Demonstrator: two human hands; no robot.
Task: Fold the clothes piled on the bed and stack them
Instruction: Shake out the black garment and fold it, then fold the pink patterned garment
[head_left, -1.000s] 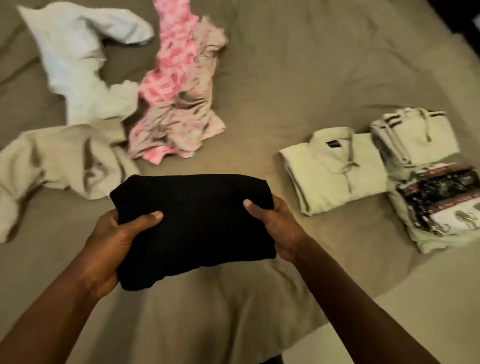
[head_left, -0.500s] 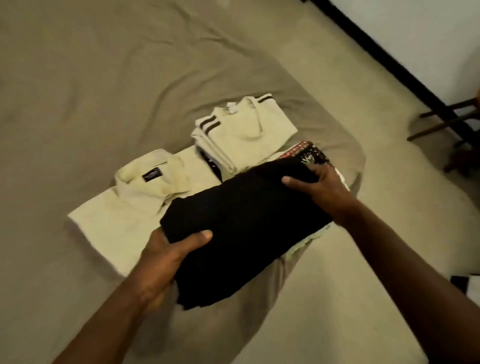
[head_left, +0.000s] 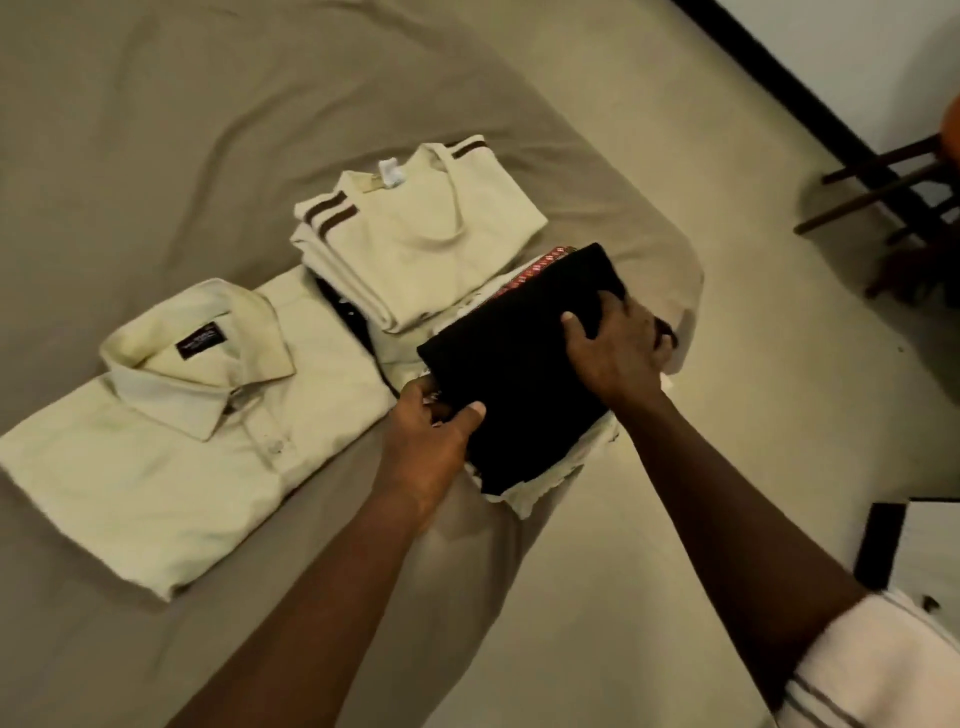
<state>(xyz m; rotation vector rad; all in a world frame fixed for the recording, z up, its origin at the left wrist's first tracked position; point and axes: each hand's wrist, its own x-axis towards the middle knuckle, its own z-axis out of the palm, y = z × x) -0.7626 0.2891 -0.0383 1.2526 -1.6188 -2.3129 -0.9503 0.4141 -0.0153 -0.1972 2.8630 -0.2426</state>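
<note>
Both hands grip the folded black garment (head_left: 519, 374): the left hand (head_left: 431, 441) pinches its near edge with the thumb on top, and the right hand (head_left: 618, 353) curls round its far side. The garment lies on a pile (head_left: 540, 488) of white and patterned clothes on the bed (head_left: 156, 130). A folded collared shirt (head_left: 171, 441) lies left of the left hand, and a folded striped top (head_left: 421, 244) just beyond both hands.

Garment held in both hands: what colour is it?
Plain black garment, no pattern; the head view shows it best.
</note>
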